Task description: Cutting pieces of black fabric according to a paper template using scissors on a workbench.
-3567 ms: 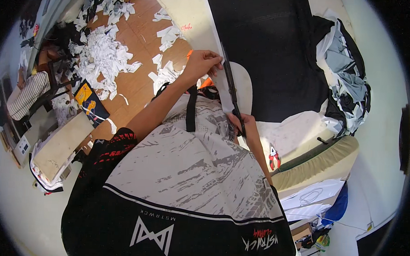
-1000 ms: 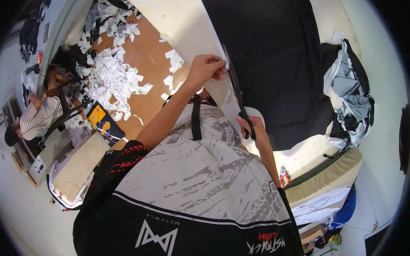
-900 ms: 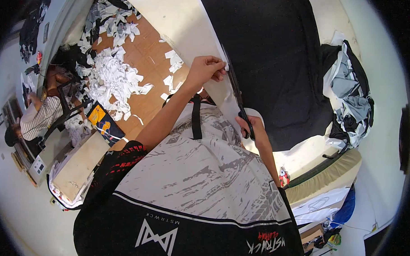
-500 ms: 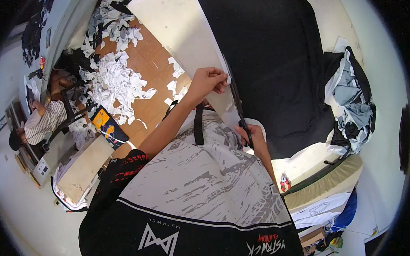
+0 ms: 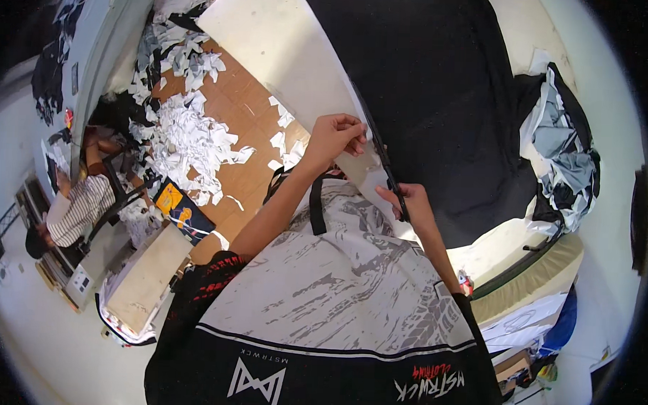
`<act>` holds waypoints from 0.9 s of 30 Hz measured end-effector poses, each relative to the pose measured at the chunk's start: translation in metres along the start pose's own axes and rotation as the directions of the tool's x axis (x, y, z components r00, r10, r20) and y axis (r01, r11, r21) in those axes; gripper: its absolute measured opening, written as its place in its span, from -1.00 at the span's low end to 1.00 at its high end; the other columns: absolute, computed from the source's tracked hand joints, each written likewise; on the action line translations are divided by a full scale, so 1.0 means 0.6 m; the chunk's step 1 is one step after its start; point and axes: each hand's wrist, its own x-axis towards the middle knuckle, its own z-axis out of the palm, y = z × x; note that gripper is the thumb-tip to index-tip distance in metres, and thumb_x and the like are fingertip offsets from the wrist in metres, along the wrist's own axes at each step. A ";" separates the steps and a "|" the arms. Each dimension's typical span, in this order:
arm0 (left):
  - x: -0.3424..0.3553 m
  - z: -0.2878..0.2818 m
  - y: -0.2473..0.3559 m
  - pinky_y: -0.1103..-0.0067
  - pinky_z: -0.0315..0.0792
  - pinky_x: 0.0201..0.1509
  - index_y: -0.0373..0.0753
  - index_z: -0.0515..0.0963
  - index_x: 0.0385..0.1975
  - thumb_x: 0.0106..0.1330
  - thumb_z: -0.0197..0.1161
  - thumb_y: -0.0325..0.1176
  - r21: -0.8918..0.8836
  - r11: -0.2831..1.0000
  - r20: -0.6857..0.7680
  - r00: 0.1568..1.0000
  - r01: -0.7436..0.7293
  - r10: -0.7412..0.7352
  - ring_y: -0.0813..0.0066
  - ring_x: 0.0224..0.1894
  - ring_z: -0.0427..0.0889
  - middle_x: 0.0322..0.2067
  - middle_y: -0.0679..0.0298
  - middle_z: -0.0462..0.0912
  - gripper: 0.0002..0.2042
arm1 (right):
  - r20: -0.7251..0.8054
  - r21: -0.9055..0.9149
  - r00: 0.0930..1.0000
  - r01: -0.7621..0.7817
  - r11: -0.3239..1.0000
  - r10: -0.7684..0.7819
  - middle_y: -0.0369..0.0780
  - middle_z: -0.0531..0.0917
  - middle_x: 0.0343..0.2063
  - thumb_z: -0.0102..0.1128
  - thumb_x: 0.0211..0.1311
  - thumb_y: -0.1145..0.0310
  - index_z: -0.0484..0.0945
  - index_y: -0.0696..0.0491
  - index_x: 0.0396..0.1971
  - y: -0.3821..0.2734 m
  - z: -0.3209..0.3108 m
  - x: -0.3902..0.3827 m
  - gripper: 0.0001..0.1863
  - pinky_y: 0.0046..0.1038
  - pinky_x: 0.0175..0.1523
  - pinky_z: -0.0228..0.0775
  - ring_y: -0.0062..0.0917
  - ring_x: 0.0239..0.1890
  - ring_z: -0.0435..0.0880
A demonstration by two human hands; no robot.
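Both hands along the black cloth's left edge, set lower in view than before

At the far left, a seated co-worker [image 5: 81, 201] in a striped top shows more fully than a few seconds ago, when the head sat close to the dark rim. White fabric scraps [image 5: 187, 144] lie heaped on the brown floor [image 5: 258, 132], farther right in the picture now.

The left hand [image 5: 337, 140] appears lower and farther right than at first, its forearm slanting up from below. Wrist bent, it has thumb and fingertips pinched together at the pale border by the cloth; whether fabric lies between them, I cannot tell. Beyond it is the bare cream counter [image 5: 265, 40].

A narrow black strip [image 5: 385, 162] runs diagonally from beside those fingertips down to the right hand [image 5: 413, 204], whose thumb points left and whose fingers curl around the lower end. The black cloth [image 5: 441, 114] is spread on the counter just right of both hands. The red-handled tool [image 5: 466, 282], plainly visible at first, is now mostly hidden by the right forearm.
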 end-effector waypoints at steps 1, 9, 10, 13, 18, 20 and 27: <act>0.000 0.004 -0.001 0.60 0.60 -0.38 -0.42 0.65 -0.12 0.47 0.35 -0.36 -0.007 1.000 -0.004 1.000 0.008 -0.009 0.53 -0.51 0.69 -0.41 0.20 0.74 -0.79 | -0.007 0.012 1.000 0.000 1.000 0.000 -0.39 0.49 -0.78 0.60 0.15 -0.10 0.62 0.05 -0.69 0.004 -0.005 0.002 -0.45 -0.61 -0.55 0.20 -0.73 -0.72 0.44; 0.013 0.031 -0.007 0.59 0.61 -0.36 -0.43 0.65 -0.15 0.48 0.32 -0.40 0.040 0.999 0.006 1.000 0.016 -0.016 0.52 -0.50 0.70 -0.41 0.18 0.74 -0.82 | 0.051 0.084 0.998 0.017 0.996 -0.021 -0.41 0.51 -0.74 0.52 0.30 0.03 0.60 0.02 -0.60 -0.036 -0.027 0.019 -0.56 -0.62 -0.52 0.22 -0.76 -0.69 0.46; 0.017 0.032 -0.011 0.58 0.63 -0.38 -0.45 0.65 -0.16 0.48 0.32 -0.40 0.029 0.999 0.010 1.000 0.014 -0.014 0.49 -0.50 0.71 -0.41 0.16 0.74 -0.82 | 0.029 0.056 0.999 0.018 0.998 -0.020 -0.40 0.51 -0.75 0.53 0.29 0.03 0.59 0.02 -0.61 -0.040 -0.028 0.020 -0.55 -0.62 -0.53 0.21 -0.76 -0.69 0.46; 0.022 0.033 -0.018 0.56 0.66 -0.39 -0.47 0.64 -0.16 0.47 0.31 -0.41 0.009 1.000 0.015 1.000 0.002 -0.003 0.47 -0.51 0.73 -0.42 0.14 0.73 -0.81 | 0.000 0.015 1.000 0.021 1.000 -0.021 -0.40 0.50 -0.76 0.55 0.26 0.03 0.59 0.01 -0.63 -0.048 -0.029 0.020 -0.55 -0.62 -0.55 0.20 -0.76 -0.70 0.45; 0.023 0.040 -0.019 0.55 0.67 -0.39 -0.48 0.63 -0.17 0.47 0.30 -0.43 0.003 1.000 0.018 1.000 0.011 -0.011 0.45 -0.51 0.73 -0.43 0.14 0.73 -0.82 | 0.037 0.102 0.999 0.029 0.994 -0.033 -0.40 0.50 -0.76 0.56 0.25 0.01 0.59 0.00 -0.64 -0.049 -0.040 0.026 -0.54 -0.62 -0.56 0.20 -0.76 -0.72 0.44; 0.019 0.038 -0.022 0.58 0.61 -0.39 -0.44 0.64 -0.15 0.50 0.31 -0.39 -0.001 1.000 0.037 0.999 0.015 -0.015 0.49 -0.51 0.70 -0.42 0.18 0.73 -0.81 | 0.051 0.163 0.998 0.034 0.986 -0.042 -0.40 0.49 -0.77 0.55 0.25 -0.01 0.58 -0.01 -0.64 -0.066 -0.038 0.030 -0.53 -0.62 -0.57 0.19 -0.75 -0.73 0.43; 0.009 0.052 -0.034 0.57 0.62 -0.41 -0.43 0.64 -0.15 0.50 0.32 -0.39 0.026 0.999 0.028 0.999 0.027 -0.027 0.47 -0.51 0.71 -0.43 0.17 0.73 -0.81 | 0.039 0.031 0.999 0.006 1.000 -0.008 -0.39 0.52 -0.74 0.56 0.23 -0.04 0.55 -0.02 -0.66 -0.086 -0.051 0.036 -0.50 -0.62 -0.56 0.20 -0.75 -0.72 0.45</act>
